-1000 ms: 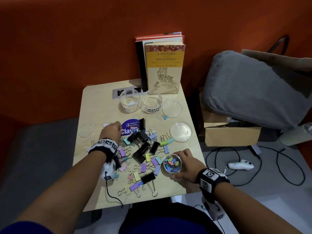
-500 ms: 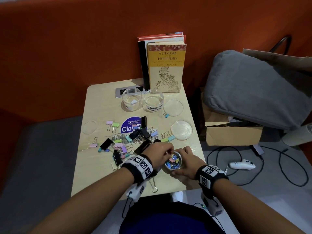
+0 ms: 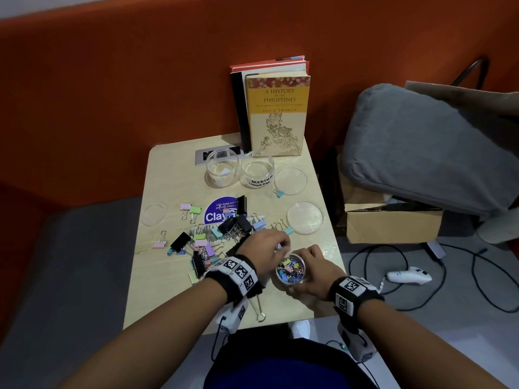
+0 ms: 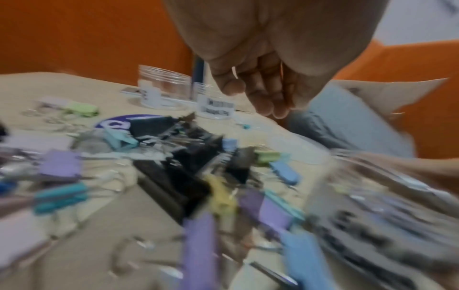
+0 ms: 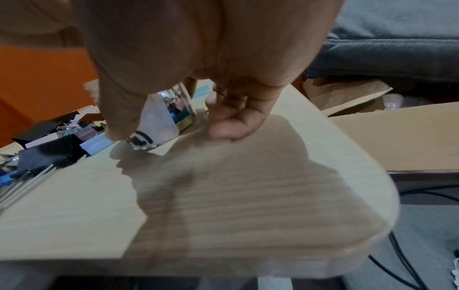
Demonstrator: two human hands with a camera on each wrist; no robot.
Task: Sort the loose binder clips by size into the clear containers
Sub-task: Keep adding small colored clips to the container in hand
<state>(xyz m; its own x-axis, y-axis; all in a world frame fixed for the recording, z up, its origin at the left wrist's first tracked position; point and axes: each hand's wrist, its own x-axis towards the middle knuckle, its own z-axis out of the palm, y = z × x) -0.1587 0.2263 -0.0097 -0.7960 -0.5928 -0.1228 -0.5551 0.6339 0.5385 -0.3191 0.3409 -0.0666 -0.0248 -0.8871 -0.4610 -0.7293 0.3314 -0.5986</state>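
Observation:
Loose binder clips (image 3: 230, 228), black and pastel in mixed sizes, lie in a heap mid-table, blurred in the left wrist view (image 4: 188, 157). A small clear container (image 3: 290, 269) holding several small coloured clips stands near the front right edge. My right hand (image 3: 309, 273) grips its wall, thumb on one side and fingers on the other (image 5: 171, 129); its label shows (image 5: 159, 121). My left hand (image 3: 280, 244) hovers at the container's far rim, fingers relaxed and pointing down (image 4: 263, 98), nothing visible in them. Two clear containers, one empty (image 3: 222, 168) and one marked medium (image 3: 257, 171), stand at the back.
Three clear lids (image 3: 290, 181) (image 3: 305, 217) (image 3: 154, 214) lie on the table (image 3: 168, 290). Books (image 3: 276, 113) stand against the orange wall. Right of the table sit a cardboard box (image 3: 393, 223), a grey cushion (image 3: 421, 147), cables and a white controller (image 3: 408, 276).
My left hand swung from the far left of the clip heap over to the small container and now sits at its far rim. The right hand kept holding the container.

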